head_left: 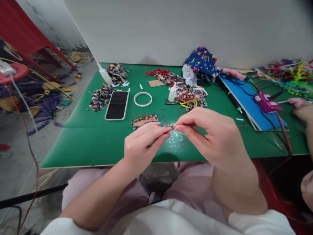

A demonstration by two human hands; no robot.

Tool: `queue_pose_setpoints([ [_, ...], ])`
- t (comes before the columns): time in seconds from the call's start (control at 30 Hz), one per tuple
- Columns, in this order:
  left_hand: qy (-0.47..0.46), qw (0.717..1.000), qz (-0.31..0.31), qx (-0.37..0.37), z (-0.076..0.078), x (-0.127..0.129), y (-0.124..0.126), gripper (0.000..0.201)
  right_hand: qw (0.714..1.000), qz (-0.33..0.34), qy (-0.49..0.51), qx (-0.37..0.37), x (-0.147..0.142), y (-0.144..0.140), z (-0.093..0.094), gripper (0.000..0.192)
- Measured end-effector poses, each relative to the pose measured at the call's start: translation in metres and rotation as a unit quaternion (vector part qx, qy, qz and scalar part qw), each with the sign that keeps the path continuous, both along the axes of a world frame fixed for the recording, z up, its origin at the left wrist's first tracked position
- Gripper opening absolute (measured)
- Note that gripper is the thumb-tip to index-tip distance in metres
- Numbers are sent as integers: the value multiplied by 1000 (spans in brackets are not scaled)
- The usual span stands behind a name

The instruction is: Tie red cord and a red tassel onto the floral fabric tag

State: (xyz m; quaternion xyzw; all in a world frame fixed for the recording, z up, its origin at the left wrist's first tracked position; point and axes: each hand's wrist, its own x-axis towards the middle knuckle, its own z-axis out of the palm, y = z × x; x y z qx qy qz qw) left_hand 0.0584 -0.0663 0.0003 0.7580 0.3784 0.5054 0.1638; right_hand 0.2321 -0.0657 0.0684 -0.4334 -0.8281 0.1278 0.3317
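Pinching a short piece of thin red wire (171, 129) between them, the left hand (141, 143) and the right hand (210, 137) meet just above the near edge of the green table (97, 140). Both hands are closed in a fingertip grip on the wire, thumb against forefinger; the rest of each hand is loosely curled. The wire is small and partly hidden by the fingers, so its exact shape cannot be told.

Judging from how things lie, the work is somewhere in the middle. Several bent red wire loops (161, 112) lie loose on the table beyond the hands, and a strip of floral cloth on cardboard (144, 120) sits just behind the left hand. More floral cloth scraps (100, 98) are piled to the left, beside a phone (117, 105) lying face up and a white ring (142, 99). A small glue bottle (172, 93) stands upright near scissors (187, 101) with red and yellow handles, which rest on another heap of patterned cloth. None of the loose pieces appears joined to the wire in hand, so fitting and gluing seem still to come.

At the far right, a blurred hand of another person (303, 112) shows near a blue board (246, 101).
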Motion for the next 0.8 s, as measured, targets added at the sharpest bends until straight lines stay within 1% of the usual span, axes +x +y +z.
queue_pose_setpoints([
  [0.1, 27, 995, 12, 100, 3, -1, 0, 19, 1000, -3, -14, 17, 0, -4, 5, 15],
  [0.17, 47, 989, 15, 142, 3, -2, 1, 22, 1000, -7, -10, 22, -1, -6, 6, 14],
  [0.27, 67, 984, 21, 161, 4, -3, 1, 21, 1000, -17, 5, 22, -3, -10, 5, 12],
  [0.37, 82, 981, 45, 172, 6, 0, 1, 20, 999, -25, 18, 22, -4, -11, 2, 12],
  [0.43, 71, 982, 64, 164, 6, 4, 2, 16, 999, -30, 22, 26, -5, -9, 0, 13],
  [0.5, 23, 991, 66, 112, 4, 8, 4, 11, 998, -35, 26, 34, -6, -6, -3, 14],
  [0.57, -40, 998, 45, 9, -1, 11, 6, 6, 998, -40, 31, 39, -5, -1, -7, 14],
  [0.63, -93, 989, 3, -114, -8, 13, 7, 6, 998, -47, 38, 34, -4, 3, -10, 13],
  [0.7, -122, 970, -33, -207, -13, 13, 9, 10, 997, -50, 47, 25, -3, 7, -13, 12],
  [0.73, -127, 964, -42, -230, -15, 13, 9, 11, 997, -52, 51, 21, -3, 9, -14, 12],
  [0.8, -112, 965, -37, -235, -18, 13, 11, 13, 997, -53, 57, 16, -2, 12, -16, 13],
])
